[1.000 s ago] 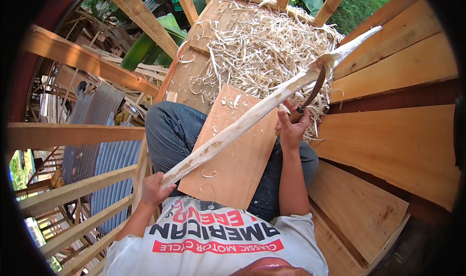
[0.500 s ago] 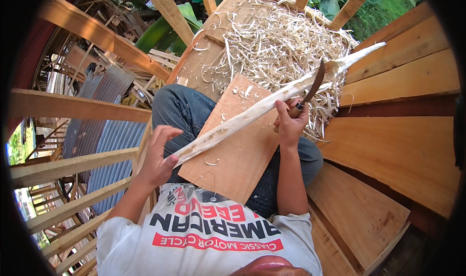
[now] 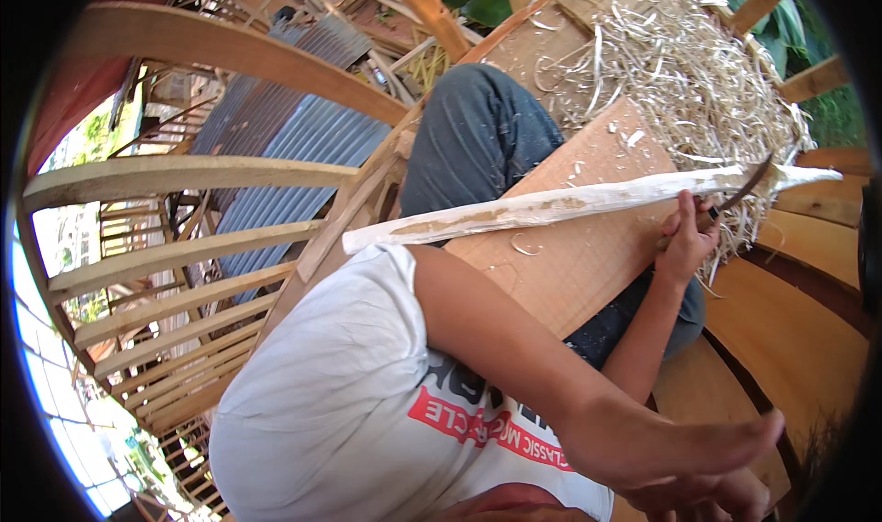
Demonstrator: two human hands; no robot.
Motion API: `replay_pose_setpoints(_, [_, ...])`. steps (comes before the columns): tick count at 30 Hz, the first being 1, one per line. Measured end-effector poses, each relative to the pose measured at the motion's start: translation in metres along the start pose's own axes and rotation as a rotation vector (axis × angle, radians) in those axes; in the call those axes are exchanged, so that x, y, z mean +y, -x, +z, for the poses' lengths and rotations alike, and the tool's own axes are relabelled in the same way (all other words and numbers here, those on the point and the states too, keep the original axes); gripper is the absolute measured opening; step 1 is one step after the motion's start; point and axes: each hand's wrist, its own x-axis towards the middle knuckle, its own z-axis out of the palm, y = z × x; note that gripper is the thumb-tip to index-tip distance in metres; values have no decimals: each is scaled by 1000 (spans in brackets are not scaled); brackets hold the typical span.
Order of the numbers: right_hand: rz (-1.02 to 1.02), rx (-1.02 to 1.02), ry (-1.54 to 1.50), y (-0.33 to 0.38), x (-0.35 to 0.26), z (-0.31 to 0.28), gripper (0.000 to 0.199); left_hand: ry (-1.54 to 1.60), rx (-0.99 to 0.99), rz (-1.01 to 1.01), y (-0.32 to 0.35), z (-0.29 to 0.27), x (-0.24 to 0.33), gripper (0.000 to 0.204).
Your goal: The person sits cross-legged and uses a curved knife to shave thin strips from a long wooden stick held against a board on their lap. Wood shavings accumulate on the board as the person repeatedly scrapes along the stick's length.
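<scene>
My right hand (image 3: 689, 239) grips the handle of a curved-blade knife (image 3: 751, 183), its blade crossing the far end of a long, peeled pale stick (image 3: 551, 202). A fingertip and thumb of that hand also meet the stick's near side. Slanting over my lap, the stick rests across a flat wooden board (image 3: 606, 269), with brownish patches along its length and a tapered right end. My left arm reaches across my chest, and my left hand (image 3: 675, 458) is at the lower right with fingers stretched out, nothing seen in it. Its palm is hidden.
Curly wood shavings (image 3: 707, 99) lie heaped beyond the board. My bent knee (image 3: 478, 127) in dark jeans rises behind the stick. Slatted wooden rails (image 3: 193, 177) run along the left, with corrugated metal sheets (image 3: 294, 159) beyond. Wooden planks (image 3: 781, 347) line the right.
My left hand has left the stick's near end and swung across my body to the lower right. The view has turned left; my right hand still holds the knife at the stick.
</scene>
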Motion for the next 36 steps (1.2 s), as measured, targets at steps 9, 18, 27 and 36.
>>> replay_pose_setpoints(9, [29,-22,9,7,-4,12,26,-446,-158,474,4,0,9,21])
replay_pose_setpoints(18, [51,-31,45,6,-3,13,27,-1554,102,164,93,-17,86,24])
replay_pose_setpoints(27, [77,13,135,7,-18,18,31,-2204,1708,-367,273,15,82,29])
replay_pose_setpoints(36, [192,-107,397,47,-49,11,15,-1933,1738,-591,331,11,55,56])
